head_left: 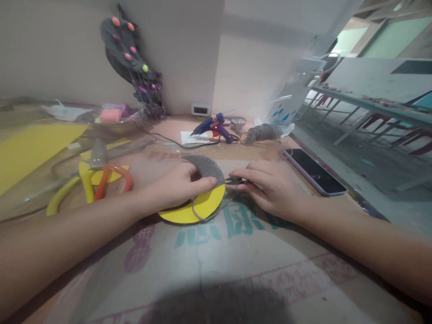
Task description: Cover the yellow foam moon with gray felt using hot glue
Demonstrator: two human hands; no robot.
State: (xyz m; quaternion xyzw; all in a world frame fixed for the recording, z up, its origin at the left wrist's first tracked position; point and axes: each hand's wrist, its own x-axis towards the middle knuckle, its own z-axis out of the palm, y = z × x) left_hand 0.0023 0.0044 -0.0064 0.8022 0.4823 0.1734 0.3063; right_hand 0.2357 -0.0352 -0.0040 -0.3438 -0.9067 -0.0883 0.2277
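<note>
A yellow disc, half covered with wound grey yarn, lies flat on the printed table cover. My left hand presses down on the disc, its fingers together and reaching to the disc's right edge. My right hand rests beside that edge with its fingers closed on a small dark tool, perhaps snips, whose tip meets the yarn at the rim. A loose grey strand curls over the yellow part.
Orange-handled scissors and yellow foam pieces lie to the left. A blue glue gun and a grey yarn bundle sit at the back. A phone lies to the right near the table's edge. A grey beaded decoration leans against the wall.
</note>
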